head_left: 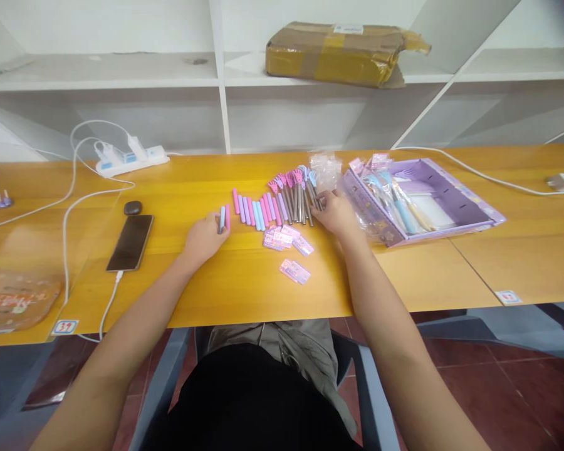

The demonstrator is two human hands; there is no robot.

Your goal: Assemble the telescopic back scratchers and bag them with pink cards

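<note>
While the left hand's (203,238) fingers grasp a blue tube (222,219), the right hand (336,212) touches scratchers (299,179).
Tube and scratchers lie left of the box (451,188); right fingers' hold unclear. Picking seems the step, calling for singling one out.

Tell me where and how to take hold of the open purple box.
Probably best by the rim of its right-hand wall, coming from the right, fingers inside and thumb outside. The purple box has an open top and an upright wall there, while the wrapped items lie towards its left side, where the right hand is also close.
</note>
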